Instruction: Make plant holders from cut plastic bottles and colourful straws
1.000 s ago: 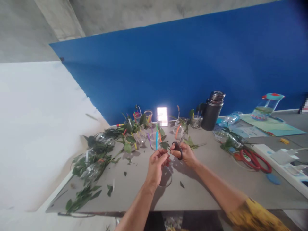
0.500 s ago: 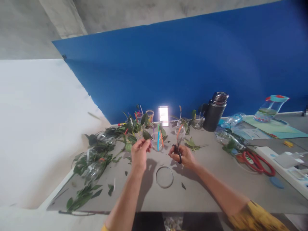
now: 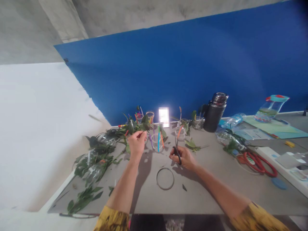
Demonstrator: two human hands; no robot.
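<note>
1. Left hand [image 3: 137, 143]: fingers [image 3: 141, 134] pinched on a leafy sprig [image 3: 144, 127], held up just above the worktop [image 3: 144, 200], near the back plant clump.
2. Right hand [image 3: 183, 159]: fingers [image 3: 173, 155] clenched around black scissors [image 3: 177, 154], blades pointing up, low over the worktop. Can't tell if blades are open.
3. Hands well apart. Clear cup [image 3: 157, 143] with blue, orange and purple straws stands between them, further back.
4. Second clear cup [image 3: 180, 133], with an orange straw, stands just behind the scissors.
5. Clear round ring [image 3: 165, 179] lies flat on the worktop, in front of the hands. Small leaf scrap [image 3: 184, 187] lies just right of it.
6. Left side of worktop: cut plastic bottles [image 3: 95, 170] lie among leafy cuttings.
7. Back edge: dark thermos [image 3: 214, 112] stands upright, right of the cups, with a plastic bottle [image 3: 233, 121] lying beside it.
8. Right side: red-handled scissors [image 3: 258, 164] lie beside a power strip [image 3: 276, 160]. Clear jug [image 3: 269, 109] with a blue-and-red lid sits on green paper [image 3: 271, 127].
9. Blue board [image 3: 168, 70] stands behind the worktop. Yellow patterned sleeves [image 3: 112, 219] show on both arms.
</note>
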